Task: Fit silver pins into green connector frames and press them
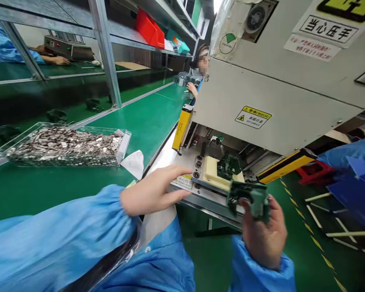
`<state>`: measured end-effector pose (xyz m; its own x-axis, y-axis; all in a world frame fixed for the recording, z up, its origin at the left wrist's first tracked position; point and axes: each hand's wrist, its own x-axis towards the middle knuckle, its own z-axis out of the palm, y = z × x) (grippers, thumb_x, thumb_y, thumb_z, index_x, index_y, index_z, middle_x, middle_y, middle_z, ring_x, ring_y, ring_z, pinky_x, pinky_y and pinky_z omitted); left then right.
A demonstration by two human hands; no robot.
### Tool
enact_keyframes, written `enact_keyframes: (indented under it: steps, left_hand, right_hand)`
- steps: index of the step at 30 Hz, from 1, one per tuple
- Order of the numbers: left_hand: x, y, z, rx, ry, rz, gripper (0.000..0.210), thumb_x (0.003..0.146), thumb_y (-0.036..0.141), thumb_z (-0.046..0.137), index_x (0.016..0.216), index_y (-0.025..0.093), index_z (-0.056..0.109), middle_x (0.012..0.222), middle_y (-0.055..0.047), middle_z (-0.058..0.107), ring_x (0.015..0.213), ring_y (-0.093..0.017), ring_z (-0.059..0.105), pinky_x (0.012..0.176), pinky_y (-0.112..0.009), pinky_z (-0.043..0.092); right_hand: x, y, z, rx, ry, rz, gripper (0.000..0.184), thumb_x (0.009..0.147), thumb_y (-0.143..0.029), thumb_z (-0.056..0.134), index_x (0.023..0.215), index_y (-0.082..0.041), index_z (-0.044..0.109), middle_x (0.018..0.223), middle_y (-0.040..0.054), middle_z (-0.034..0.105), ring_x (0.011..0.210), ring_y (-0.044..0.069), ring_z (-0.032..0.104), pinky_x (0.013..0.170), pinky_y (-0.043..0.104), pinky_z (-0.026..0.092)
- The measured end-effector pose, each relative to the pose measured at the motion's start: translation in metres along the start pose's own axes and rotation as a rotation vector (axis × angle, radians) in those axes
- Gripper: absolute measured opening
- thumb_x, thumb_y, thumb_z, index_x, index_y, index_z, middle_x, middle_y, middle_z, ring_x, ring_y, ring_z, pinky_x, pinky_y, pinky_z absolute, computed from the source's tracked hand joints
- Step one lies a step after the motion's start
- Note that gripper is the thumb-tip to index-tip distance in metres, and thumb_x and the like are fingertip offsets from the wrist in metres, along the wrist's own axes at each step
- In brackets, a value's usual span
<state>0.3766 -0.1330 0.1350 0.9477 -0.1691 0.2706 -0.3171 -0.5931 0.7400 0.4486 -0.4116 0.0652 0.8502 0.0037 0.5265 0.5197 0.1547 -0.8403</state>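
My right hand [264, 235] grips a dark green moulded plastic part [249, 198], held up in front of the press bed. Its fingers wrap the part's lower edge and right side. My left hand [158, 188] is empty, fingers stretched toward the left front corner of the bed, thumb apart from them. Behind the held part, a cream-coloured fixture block [211, 172] sits on the metal base plate of the press. A similar dark green part [228, 166] rests on that block.
The grey press housing [231, 101] overhangs the bed, with yellow guard bars [182, 127] at its sides. On the green bench [152, 109], a clear tray [121, 156] holds many small metal pieces beside a white scrap [134, 163]. Co-workers sit beyond; a red bin [149, 28] is shelved above.
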Motion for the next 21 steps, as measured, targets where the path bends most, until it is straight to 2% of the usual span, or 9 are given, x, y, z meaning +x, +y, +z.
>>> enact_keyframes:
  steps: [2, 3, 7, 9, 11, 14, 16, 18, 21]
  left_hand:
    - [0.048, 0.002, 0.021, 0.054, 0.028, 0.126, 0.048, 0.087, 0.03, 0.063, 0.131, 0.013, 0.051, 0.134, -0.016, 0.058, 0.124, -0.026, 0.055, 0.109, -0.039, 0.044]
    - [0.069, 0.002, 0.032, 0.068, 0.038, 0.15, 0.054, 0.086, 0.031, 0.065, 0.133, 0.011, 0.049, 0.137, -0.019, 0.055, 0.128, -0.028, 0.052, 0.111, -0.041, 0.042]
    - [0.132, 0.0, 0.063, 0.07, -0.048, 0.083, 0.078, 0.079, 0.039, 0.072, 0.143, 0.008, 0.038, 0.146, -0.023, 0.045, 0.136, -0.035, 0.044, 0.112, -0.047, 0.039]
    - [0.149, -0.001, 0.069, 0.022, -0.113, 0.026, 0.078, 0.078, 0.037, 0.073, 0.143, 0.008, 0.039, 0.139, -0.022, 0.053, 0.129, -0.035, 0.052, 0.107, -0.048, 0.044]
    - [0.156, -0.001, 0.069, -0.072, -0.113, -0.029, 0.079, 0.075, 0.035, 0.076, 0.141, 0.008, 0.041, 0.13, -0.021, 0.061, 0.119, -0.033, 0.059, 0.101, -0.045, 0.05]
    - [0.146, 0.0, 0.053, -0.201, 0.0, -0.075, 0.08, 0.068, 0.036, 0.081, 0.135, 0.01, 0.048, 0.122, -0.018, 0.065, 0.111, -0.029, 0.063, 0.097, -0.042, 0.052]
    - [0.125, -0.003, 0.034, -0.251, 0.062, -0.088, 0.071, 0.068, 0.035, 0.081, 0.129, 0.012, 0.053, 0.119, -0.014, 0.065, 0.109, -0.026, 0.063, 0.099, -0.041, 0.052]
    - [0.091, -0.01, 0.013, -0.301, 0.068, -0.113, 0.061, 0.069, 0.032, 0.079, 0.123, 0.015, 0.056, 0.117, -0.011, 0.066, 0.108, -0.025, 0.064, 0.101, -0.041, 0.051]
    - [0.029, -0.029, -0.013, -0.334, 0.005, -0.22, 0.052, 0.074, 0.032, 0.076, 0.12, 0.019, 0.057, 0.116, -0.009, 0.066, 0.108, -0.025, 0.065, 0.102, -0.042, 0.051]
  right_hand:
    - [0.015, 0.002, -0.026, -0.078, 0.222, 0.014, 0.059, 0.073, -0.037, 0.08, 0.126, -0.025, 0.056, 0.127, 0.0077, 0.058, 0.112, 0.026, 0.059, 0.101, 0.048, 0.047]
    - [0.022, 0.002, -0.035, -0.121, 0.264, 0.033, 0.06, 0.072, -0.036, 0.081, 0.126, -0.024, 0.056, 0.128, 0.008, 0.057, 0.114, 0.027, 0.058, 0.104, 0.051, 0.044]
    - [0.051, 0.004, -0.051, -0.274, 0.156, 0.073, 0.063, 0.069, -0.034, 0.083, 0.124, -0.02, 0.056, 0.125, 0.0107, 0.06, 0.12, 0.03, 0.055, 0.108, 0.055, 0.038]
    - [0.066, 0.007, -0.053, -0.321, 0.083, 0.071, 0.064, 0.067, -0.035, 0.085, 0.121, -0.019, 0.056, 0.124, 0.0119, 0.061, 0.12, 0.03, 0.056, 0.108, 0.053, 0.04]
    - [0.082, 0.01, -0.05, -0.353, 0.03, 0.053, 0.064, 0.066, -0.038, 0.085, 0.121, -0.02, 0.056, 0.122, 0.0123, 0.062, 0.118, 0.03, 0.058, 0.106, 0.051, 0.043]
    - [0.105, 0.011, -0.038, -0.444, -0.098, 0.03, 0.063, 0.069, -0.043, 0.082, 0.121, -0.021, 0.055, 0.116, 0.0115, 0.065, 0.112, 0.029, 0.061, 0.1, 0.048, 0.049]
    - [0.116, 0.009, -0.027, -0.534, -0.224, 0.019, 0.06, 0.071, -0.046, 0.08, 0.121, -0.021, 0.055, 0.114, 0.0109, 0.066, 0.108, 0.029, 0.063, 0.097, 0.046, 0.051]
    - [0.124, 0.008, -0.017, -0.627, -0.377, 0.027, 0.058, 0.072, -0.047, 0.078, 0.12, -0.022, 0.056, 0.114, 0.0101, 0.067, 0.106, 0.028, 0.064, 0.096, 0.045, 0.052]
    - [0.131, 0.01, -0.01, -0.713, -0.566, 0.079, 0.055, 0.074, -0.05, 0.076, 0.117, -0.021, 0.057, 0.112, 0.0095, 0.068, 0.105, 0.028, 0.065, 0.095, 0.044, 0.052]
